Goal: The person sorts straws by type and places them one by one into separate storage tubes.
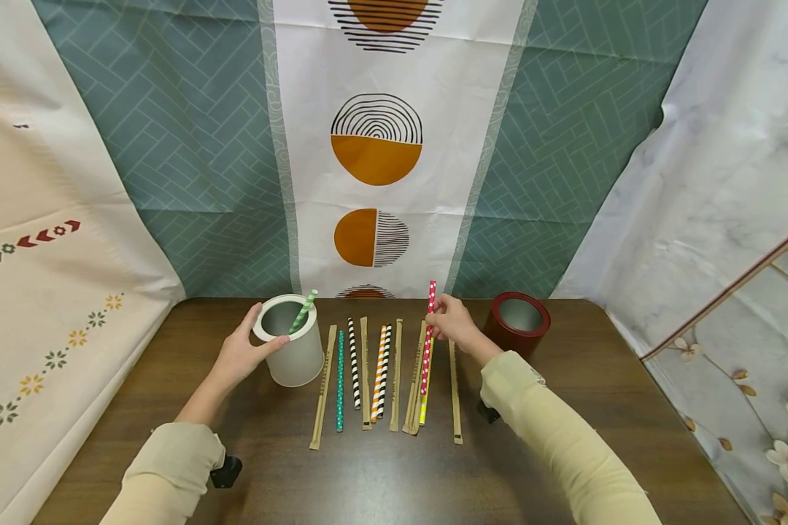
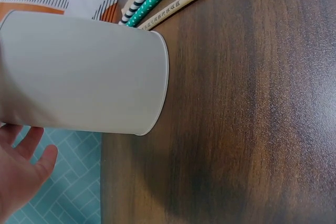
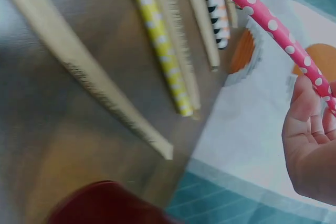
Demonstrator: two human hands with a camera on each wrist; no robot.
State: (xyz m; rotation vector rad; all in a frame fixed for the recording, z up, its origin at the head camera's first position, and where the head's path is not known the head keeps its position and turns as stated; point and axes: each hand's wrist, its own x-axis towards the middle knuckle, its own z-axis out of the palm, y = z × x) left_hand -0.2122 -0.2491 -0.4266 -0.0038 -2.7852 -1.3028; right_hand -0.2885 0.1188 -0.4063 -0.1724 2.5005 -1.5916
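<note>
My left hand [image 1: 241, 356] holds the white canister [image 1: 297, 360] by its upper part, thumb at the near side of the rim and fingers along its left. A green-and-white striped straw [image 1: 307, 305] leans inside it, its end above the rim. The fingers of my right hand [image 1: 456, 323] pinch a pink straw with white dots [image 3: 273, 25], raised over the row. Below it on the table lies a yellow dotted straw [image 3: 159, 43]. The left wrist view shows the canister's side and base, with part of the hand cut off.
Paper-wrapped straws [image 1: 396, 375], a teal dotted straw [image 1: 340, 383], black striped straws [image 1: 354, 364] and an orange striped straw [image 1: 378, 375] lie in a row on the brown table [image 1: 361, 485]. A dark red canister [image 1: 515, 337] stands right of my right hand. Patterned cloth [image 1: 206, 146] hangs behind.
</note>
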